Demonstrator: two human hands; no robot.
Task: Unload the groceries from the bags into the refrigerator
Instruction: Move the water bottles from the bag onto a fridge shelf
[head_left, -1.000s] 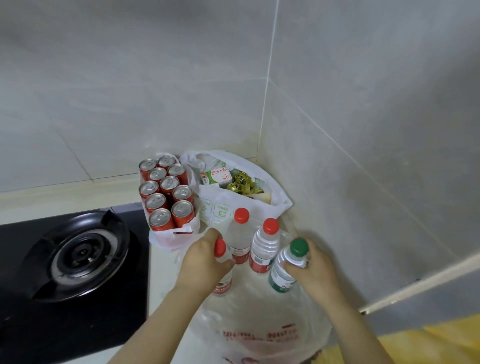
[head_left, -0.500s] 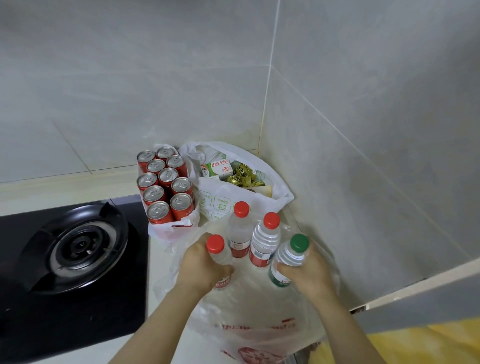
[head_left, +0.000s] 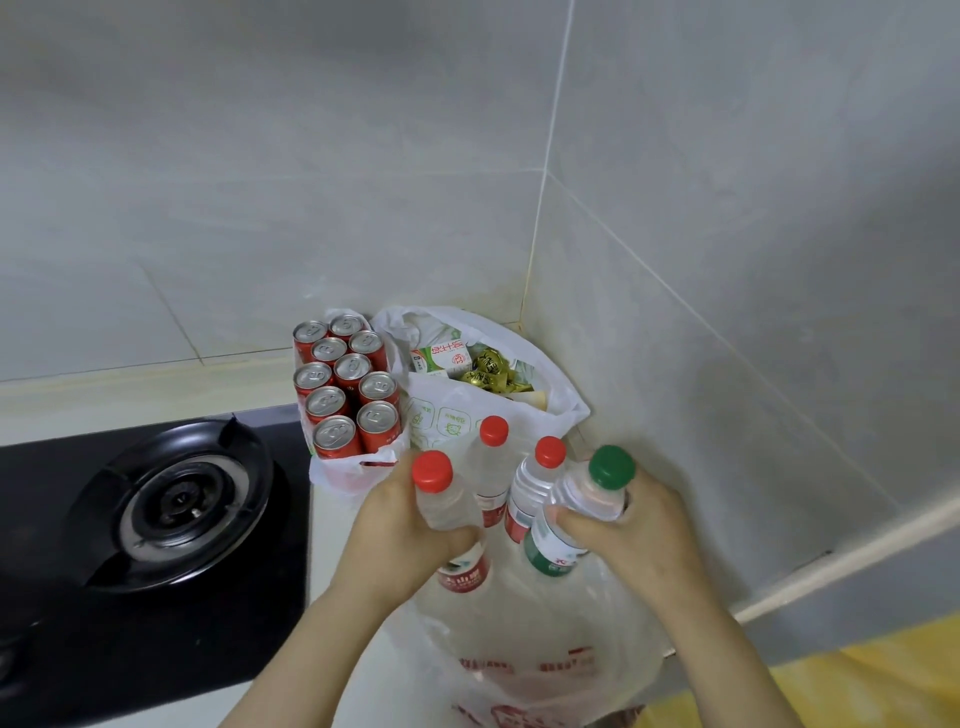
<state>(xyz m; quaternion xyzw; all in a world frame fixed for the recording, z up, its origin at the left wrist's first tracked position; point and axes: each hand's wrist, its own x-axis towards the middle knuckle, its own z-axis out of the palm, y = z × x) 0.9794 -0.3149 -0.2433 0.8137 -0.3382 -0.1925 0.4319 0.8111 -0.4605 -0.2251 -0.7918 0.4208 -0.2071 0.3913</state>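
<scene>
Bag (head_left: 545, 649) directly below both bottles, necks up; left grip (head_left: 400, 525) clasps red-capped bottle (head_left: 444, 506), right grip (head_left: 639, 530) green-capped bottle (head_left: 587, 493)

The stove (head_left: 176, 504) lies left. Cans (head_left: 345, 387) stand just right of it, the far bag (head_left: 467, 415) right of them in the corner. Bottles (head_left: 540, 478) stand in the near bag (head_left: 545, 649).

The red label (head_left: 464, 571) of the front red-capped bottle (head_left: 444, 506) bears white Chinese characters; only "山" is legible. The green-and-white carton (head_left: 441, 356) carries red characters, too small to read. Lettering on the gold wrappers (head_left: 488, 370) and red print on the near plastic bag (head_left: 524, 670) are unreadable.
</scene>
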